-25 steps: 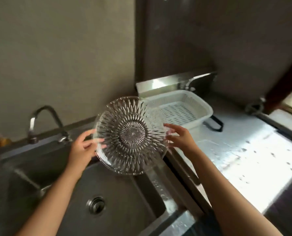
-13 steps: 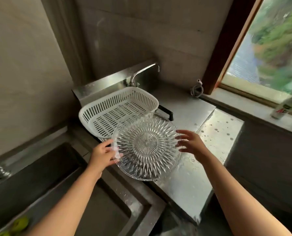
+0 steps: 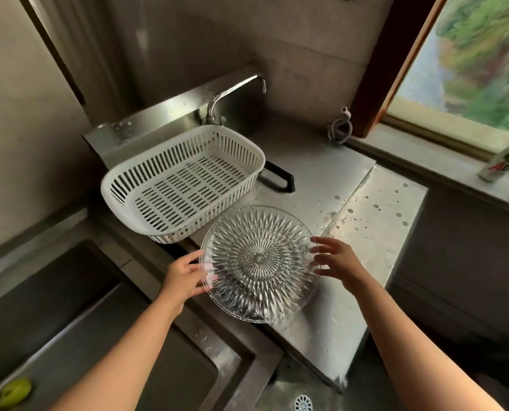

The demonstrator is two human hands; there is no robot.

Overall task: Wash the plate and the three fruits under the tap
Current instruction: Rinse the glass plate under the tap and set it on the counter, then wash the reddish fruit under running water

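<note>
A clear cut-glass plate [image 3: 259,262] lies almost flat over the steel counter, just right of the sink. My left hand [image 3: 185,275] grips its left rim, thumb on top. My right hand [image 3: 338,261] is at the right rim with its fingers spread; I cannot tell whether they touch the glass. A green fruit [image 3: 16,391] lies in the sink at the bottom left corner of the view, cut off by the frame edge. A tap [image 3: 235,93] stands at the back wall behind the basket.
A white slotted plastic basket [image 3: 256,161] sits behind the plate, with a black handle [image 3: 280,179] poking out beside it. The wet steel counter [image 3: 375,226] runs right to a window sill holding a bottle [image 3: 502,164]. The sink basin [image 3: 78,330] lies left. A floor drain [image 3: 303,403] shows below.
The plate has moved from over the sink to the right, over the counter, and tipped from upright to nearly flat. My view swung right with it. My right hand's fingers have spread.
</note>
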